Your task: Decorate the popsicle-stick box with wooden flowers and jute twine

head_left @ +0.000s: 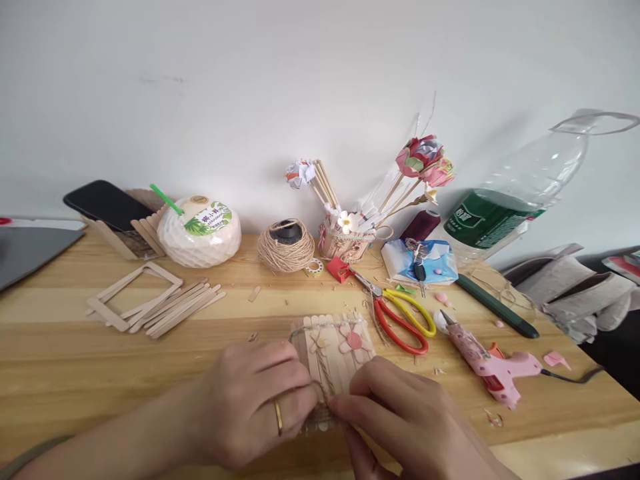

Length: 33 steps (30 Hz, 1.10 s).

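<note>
A panel of wooden craft sticks point(343, 367) lies on the table at the bottom centre, with two flower shapes and twine along its top edge. A strand of twine point(325, 373) runs down its middle. My left hand point(265, 400) is closed on the twine at the panel's lower left. From the right, my right hand point(400, 413) pinches the twine near the panel's lower edge. The two hands nearly meet, and they hide part of the lower panel.
Red-and-yellow scissors point(405, 323) and a pink glue gun point(495, 367) lie to the right. Behind stand a twine ball point(286, 247), a flower holder point(345, 243) and a large bottle point(505, 207). Loose sticks point(180, 307) and a white coconut point(200, 233) are left.
</note>
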Each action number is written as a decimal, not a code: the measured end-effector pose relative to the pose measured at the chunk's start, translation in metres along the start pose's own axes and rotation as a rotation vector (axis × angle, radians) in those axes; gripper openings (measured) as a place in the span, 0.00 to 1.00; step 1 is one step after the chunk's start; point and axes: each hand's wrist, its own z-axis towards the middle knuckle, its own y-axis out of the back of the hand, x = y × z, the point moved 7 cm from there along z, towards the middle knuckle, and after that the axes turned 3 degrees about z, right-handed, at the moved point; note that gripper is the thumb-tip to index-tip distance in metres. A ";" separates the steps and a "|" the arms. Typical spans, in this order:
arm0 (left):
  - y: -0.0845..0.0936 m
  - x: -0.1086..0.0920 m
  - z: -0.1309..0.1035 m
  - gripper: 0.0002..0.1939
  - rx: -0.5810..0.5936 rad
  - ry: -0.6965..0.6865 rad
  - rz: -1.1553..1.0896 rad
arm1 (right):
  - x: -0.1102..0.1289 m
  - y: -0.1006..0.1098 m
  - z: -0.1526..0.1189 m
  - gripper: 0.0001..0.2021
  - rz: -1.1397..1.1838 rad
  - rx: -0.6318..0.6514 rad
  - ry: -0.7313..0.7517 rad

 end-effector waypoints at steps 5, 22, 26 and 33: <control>0.002 0.002 0.003 0.05 -0.024 -0.005 0.002 | -0.001 0.002 -0.001 0.14 -0.007 -0.026 0.061; 0.008 -0.006 0.003 0.11 -0.106 -0.008 -0.025 | 0.001 0.005 -0.001 0.11 0.047 0.048 -0.082; 0.004 -0.002 0.002 0.10 -0.101 0.009 -0.056 | 0.002 0.007 -0.001 0.11 0.067 0.043 -0.070; 0.000 -0.001 0.001 0.09 -0.060 0.024 -0.091 | -0.002 0.004 -0.006 0.12 0.066 0.075 -0.145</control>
